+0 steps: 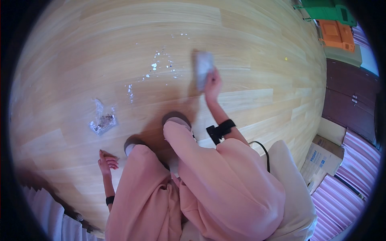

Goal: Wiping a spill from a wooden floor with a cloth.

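My right hand (pixel 213 84) grips the near end of a pale, flat rectangular object (pixel 204 64). Motion blurs it, so whether it is a pad, cloth or packet cannot be told. Left of it, small white and shiny flakes (pixel 154 67) lie scattered across the wood-look floor (pixel 241 54). A smaller cluster of flakes (pixel 130 92) is closer to my feet. Further left rests a crumpled clear plastic bag (pixel 103 122) with dark and silvery bits in or on it. Beside my left knee, my left hand (pixel 107 162) holds nothing, its fingers apart and loosely bent, below the bag.
My shoes (pixel 176 116) stand between the hands. A white cushion (pixel 289 186) is at my right side. Along the right are a cardboard box (pixel 324 155), a dark brown cabinet (pixel 349 87), orange (pixel 336 34) and green (pixel 328 12) chairs, and pink curtains (pixel 337 195). A yellow speck (pixel 286 58) lies on the floor.
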Tool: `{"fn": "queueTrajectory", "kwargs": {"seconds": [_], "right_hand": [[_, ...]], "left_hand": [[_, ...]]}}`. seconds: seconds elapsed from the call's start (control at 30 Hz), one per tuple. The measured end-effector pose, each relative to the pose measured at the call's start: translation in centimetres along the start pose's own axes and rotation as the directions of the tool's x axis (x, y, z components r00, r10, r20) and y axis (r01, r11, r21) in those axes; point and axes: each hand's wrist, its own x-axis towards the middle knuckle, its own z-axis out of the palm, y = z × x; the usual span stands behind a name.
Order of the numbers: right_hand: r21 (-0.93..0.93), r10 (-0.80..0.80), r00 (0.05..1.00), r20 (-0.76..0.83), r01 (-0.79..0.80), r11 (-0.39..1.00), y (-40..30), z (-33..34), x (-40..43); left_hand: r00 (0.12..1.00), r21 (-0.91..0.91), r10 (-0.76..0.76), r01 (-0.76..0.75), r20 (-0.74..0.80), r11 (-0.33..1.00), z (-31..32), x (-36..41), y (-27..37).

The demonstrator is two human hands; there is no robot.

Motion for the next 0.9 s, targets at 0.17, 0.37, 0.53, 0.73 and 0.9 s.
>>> {"fn": "queueTrajectory", "kwargs": {"seconds": [0.17,0.37,0.53,0.73,0.9], "right_hand": [[0.249,-0.121,0.984,0.131,0.086,0.965,-4.2,5.3,-1.6],[0.090,0.136,0.990,0.020,-0.137,0.986,-0.8,-0.6,1.4],[0.255,0.314,0.737,-0.599,-0.197,0.947,9.5,-11.8,5.7],[0.059,0.365,0.668,-0.649,-0.434,0.899,13.8,-14.6,6.1],[-0.275,0.032,0.968,-0.250,-0.102,0.956,8.3,-8.7,4.0]], "left_hand": [[1.000,0.002,0.019,-0.019,-0.016,1.000,0.2,0.2,-0.3],[0.998,-0.012,0.050,-0.050,-0.036,0.999,0.0,-0.3,-0.6],[0.998,-0.018,0.060,-0.060,0.001,0.998,0.9,0.5,-0.1],[0.999,0.006,0.043,-0.043,-0.030,0.999,0.9,-0.1,0.3],[0.998,0.017,-0.026,0.027,-0.052,0.999,0.1,-0.1,-0.2]]}}
